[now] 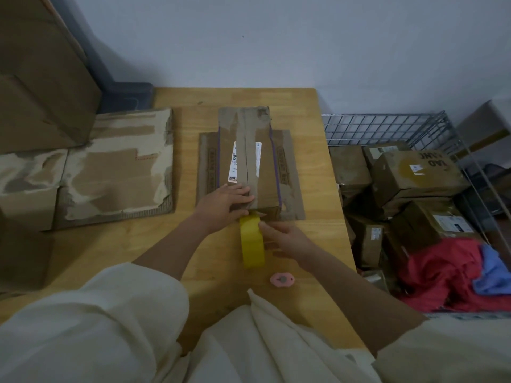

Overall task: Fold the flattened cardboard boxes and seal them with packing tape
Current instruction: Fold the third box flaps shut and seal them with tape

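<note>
A: What takes up most of the frame?
B: A wooden counter (318,189) runs through the middle, with the person's pale sleeves across the bottom. Tall cardboard cartons (41,78) fill the upper left, and a wire basket (387,125) at the right edge holds sealed parcels and red and blue cloth.

A: And on the counter itself?
B: At centre left lies a flattened box (121,161), its surface torn where old tape was peeled. In the centre stands a folded box (249,161), resting on another flat sheet of cardboard (290,172) that shows on both sides of it. Its top flaps meet along a middle seam, and torn white labels sit on either side of that seam.

A: Where are the hands?
B: The left hand (224,200) lies on the near end of the folded box, its fingers straight and together, pressing the flaps down. The right hand (287,239) is just below the box's near edge, its fingers pinching the yellow tape roll (251,241), which stands on edge and touches the box's near face.

A: Anything smaller?
B: A small pink cutter (280,279) lies on the counter below the roll, apart from both hands.
</note>
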